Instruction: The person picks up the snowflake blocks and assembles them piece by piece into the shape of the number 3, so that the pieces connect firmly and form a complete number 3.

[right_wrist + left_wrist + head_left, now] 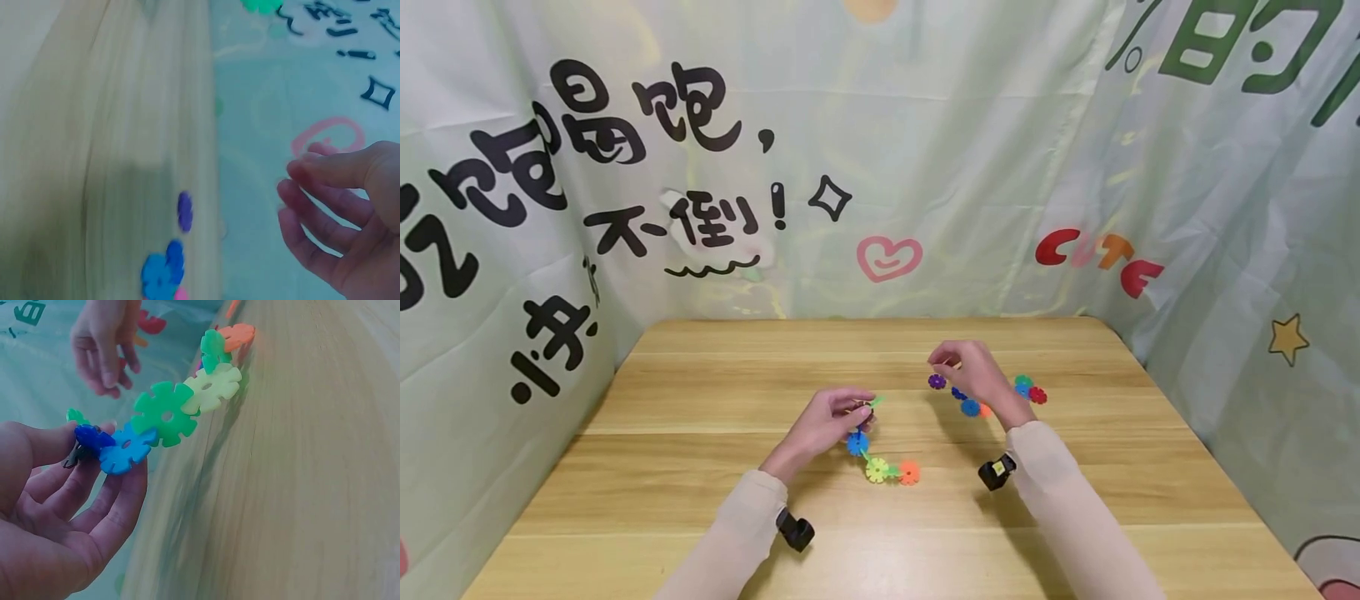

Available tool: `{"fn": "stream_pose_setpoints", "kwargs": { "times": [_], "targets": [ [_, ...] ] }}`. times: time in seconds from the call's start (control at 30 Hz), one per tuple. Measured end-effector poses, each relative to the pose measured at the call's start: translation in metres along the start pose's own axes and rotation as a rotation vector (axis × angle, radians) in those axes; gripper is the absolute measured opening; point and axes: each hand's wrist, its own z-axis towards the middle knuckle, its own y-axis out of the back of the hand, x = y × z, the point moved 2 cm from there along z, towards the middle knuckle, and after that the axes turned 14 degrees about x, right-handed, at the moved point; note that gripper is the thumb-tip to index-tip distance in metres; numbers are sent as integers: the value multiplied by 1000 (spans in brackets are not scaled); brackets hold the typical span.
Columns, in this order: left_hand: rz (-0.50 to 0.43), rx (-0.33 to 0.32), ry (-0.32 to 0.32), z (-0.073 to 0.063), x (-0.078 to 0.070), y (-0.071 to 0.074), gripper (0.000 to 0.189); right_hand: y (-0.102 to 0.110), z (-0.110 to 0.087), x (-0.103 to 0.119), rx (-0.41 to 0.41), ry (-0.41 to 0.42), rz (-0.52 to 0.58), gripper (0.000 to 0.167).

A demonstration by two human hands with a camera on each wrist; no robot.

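In the left wrist view, my left hand [75, 531] pinches one end of a chain of flower-shaped interlocking discs between thumb and fingers. From the grip run a dark blue disc [94, 436], a blue disc [127, 450], a green disc [150, 415], a pale yellow disc [215, 390], another green one and an orange disc [239, 336]. A small black disc is partly hidden by the fingertips. My right hand [973, 368] hovers over the table near a loose purple disc [937, 381]. Its fingers are loosely curved with nothing between them in the right wrist view.
Under and beside the right forearm lie a blue disc [970, 407], a dark blue one and an orange one. Farther right, a green disc [1023, 381], a blue one and a red disc [1037, 395] sit together. A printed curtain [925, 167] hangs behind the wooden table [700, 367].
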Motion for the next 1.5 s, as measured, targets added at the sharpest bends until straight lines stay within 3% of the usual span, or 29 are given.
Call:
{"fn": "stream_pose_setpoints", "kwargs": {
  "times": [0.17, 0.43, 0.57, 0.83, 1.17, 1.5],
  "targets": [
    [9, -4, 14, -1, 0, 0, 32, -2, 5, -18, 62, -65, -22, 11],
    [5, -1, 28, -1, 1, 1, 31, -16, 19, -39, 167, -92, -95, 11],
    [-16, 16, 33, -1, 3, 0, 32, -21, 23, -42, 191, -114, -138, 14],
    [-51, 54, 38, -1, 4, 0, 34, -30, 25, -38, 216, -68, -168, 19],
    [-95, 105, 43, -1, 6, 1, 40, -28, 22, -27, 220, -38, -83, 11],
    [-95, 91, 33, 2, 8, -1, 42, -27, 17, 10, 289, 63, 140, 21]
  ]
}}
